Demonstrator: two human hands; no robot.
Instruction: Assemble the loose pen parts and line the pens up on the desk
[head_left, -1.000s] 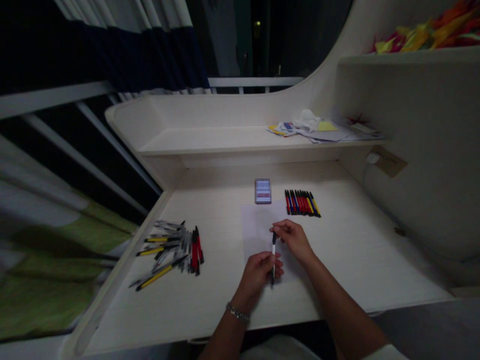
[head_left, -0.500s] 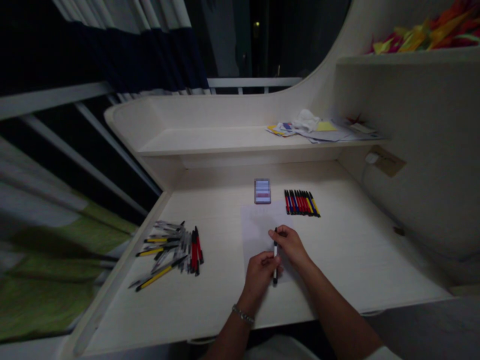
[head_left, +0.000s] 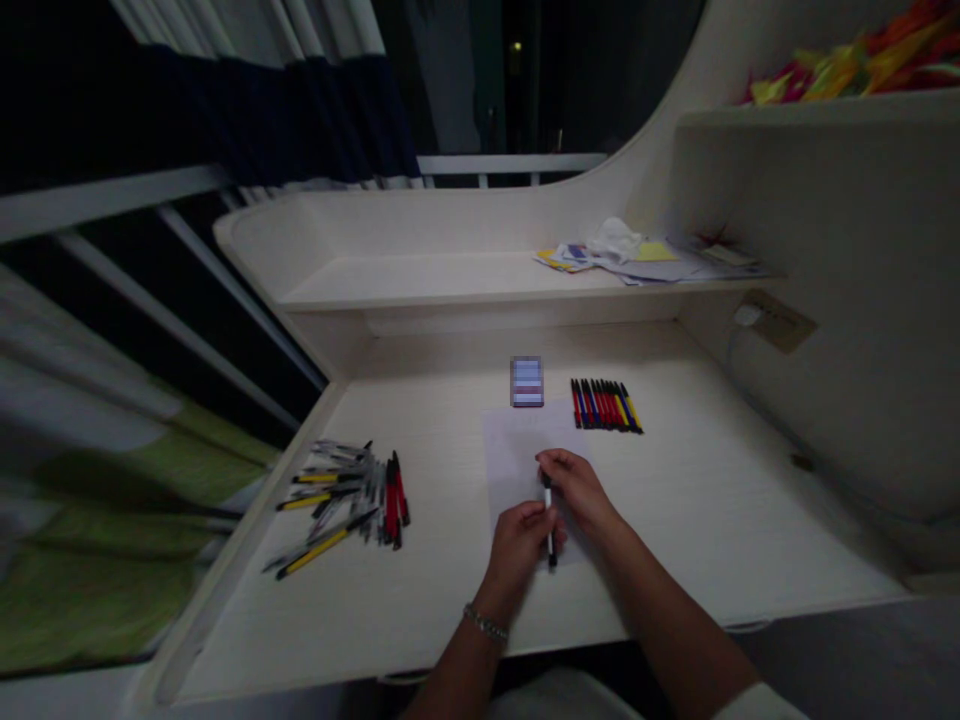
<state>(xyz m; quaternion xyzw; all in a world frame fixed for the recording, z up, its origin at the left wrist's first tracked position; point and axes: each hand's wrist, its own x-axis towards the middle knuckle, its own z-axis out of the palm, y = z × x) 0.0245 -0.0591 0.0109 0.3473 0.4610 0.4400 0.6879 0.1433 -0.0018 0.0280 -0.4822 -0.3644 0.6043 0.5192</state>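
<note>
Both of my hands are on one pen (head_left: 550, 522) with a white barrel and black ends, held over a sheet of paper (head_left: 510, 460). My left hand (head_left: 521, 540), with a bracelet on its wrist, is closed around the lower barrel. At the pen's upper black end, my right hand (head_left: 576, 485) pinches with thumb and fingers. A neat row of capped red, blue and yellow pens (head_left: 606, 405) lies beyond my right hand. To the left is a loose pile of clear and yellow pens (head_left: 337, 495), with several red pens (head_left: 392, 500) at its right side.
A phone (head_left: 527, 382) with a lit, blurred screen lies just past the paper. Papers and a crumpled tissue (head_left: 615, 240) sit on the raised shelf (head_left: 420, 275) at the back. A white cable (head_left: 772, 415) runs down the right wall.
My right hand has shifted slightly at the pen's upper end, and the pen's top now leans a little more to the left. The view has moved slightly.
</note>
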